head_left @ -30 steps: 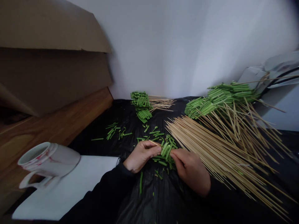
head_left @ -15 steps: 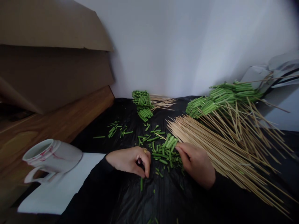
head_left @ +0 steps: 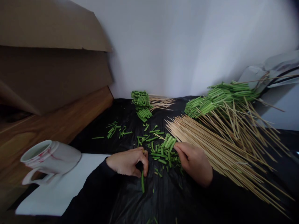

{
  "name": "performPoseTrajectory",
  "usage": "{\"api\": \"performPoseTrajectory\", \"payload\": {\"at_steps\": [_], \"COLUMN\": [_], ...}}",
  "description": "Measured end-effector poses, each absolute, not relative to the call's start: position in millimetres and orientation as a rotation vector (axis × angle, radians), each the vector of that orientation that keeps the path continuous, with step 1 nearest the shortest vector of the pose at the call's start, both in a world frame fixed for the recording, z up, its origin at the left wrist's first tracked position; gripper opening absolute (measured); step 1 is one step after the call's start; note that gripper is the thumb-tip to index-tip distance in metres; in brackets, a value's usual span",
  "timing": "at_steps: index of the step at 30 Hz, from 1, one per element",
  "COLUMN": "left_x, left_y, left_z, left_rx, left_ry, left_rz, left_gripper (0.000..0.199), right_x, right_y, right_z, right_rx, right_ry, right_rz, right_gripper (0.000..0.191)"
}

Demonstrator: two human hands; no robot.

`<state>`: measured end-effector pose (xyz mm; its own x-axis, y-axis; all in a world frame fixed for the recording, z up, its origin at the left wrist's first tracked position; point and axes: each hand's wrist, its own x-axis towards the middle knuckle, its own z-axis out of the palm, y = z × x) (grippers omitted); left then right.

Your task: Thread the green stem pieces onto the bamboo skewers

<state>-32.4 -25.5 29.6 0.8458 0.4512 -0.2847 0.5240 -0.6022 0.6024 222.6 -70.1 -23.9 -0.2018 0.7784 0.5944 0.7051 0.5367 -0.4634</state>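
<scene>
I note the right hand (head_left: 195,161) pinched on a bamboo skewer (head_left: 158,136), its row of cut green stems (head_left: 169,142) just to the hand's left. A loose stem piece (head_left: 143,184) lies at the tips of the left hand (head_left: 128,160); whether clamped, I cannot tell.

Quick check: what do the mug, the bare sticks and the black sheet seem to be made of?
Mug: probably glazed ceramic; pale and smooth, with red streaks.
Bare sticks: bamboo or wood, seemingly uncoated; thin, straw-coloured, matt.
Black sheet: apparently thin plastic; creased, with a faint sheen.
</scene>
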Motion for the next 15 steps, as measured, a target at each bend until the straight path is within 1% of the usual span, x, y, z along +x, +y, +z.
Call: {"api": "performPoseTrajectory", "payload": {"at_steps": [4, 6, 9, 13, 15], "left_x": [-29.2, -28.9, -26.7, -15.6, -9.0], "left_y": [-24.0, -22.9, -22.0, -21.6, -21.3], "left_z": [28.1, 30.7, 30.6, 16.8, 8.6], "left_rx": [2.231, 2.122, 1.857, 1.339, 1.098], "left_ry": [0.683, 0.664, 0.739, 0.867, 0.865], "left_rz": [-0.088, 0.009, 0.257, 0.657, 0.760], "left_gripper": [0.007, 0.008, 0.014, 0.021, 0.025], "right_x": [222.4, 222.2, 222.0, 221.0, 220.3], "right_y": [-69.9, -70.1, -70.9, -72.9, -73.9], "right_z": [-23.5, -21.9, -17.9, -13.1, -12.3], "right_rx": [-1.210, -1.202, -1.191, -1.173, -1.167], "right_ry": [-1.943, -1.923, -1.859, -1.798, -1.798], "right_rz": [0.132, 0.145, 0.147, 0.138, 0.142], "right_gripper": [0.023, 0.023, 0.022, 0.020, 0.019]}}
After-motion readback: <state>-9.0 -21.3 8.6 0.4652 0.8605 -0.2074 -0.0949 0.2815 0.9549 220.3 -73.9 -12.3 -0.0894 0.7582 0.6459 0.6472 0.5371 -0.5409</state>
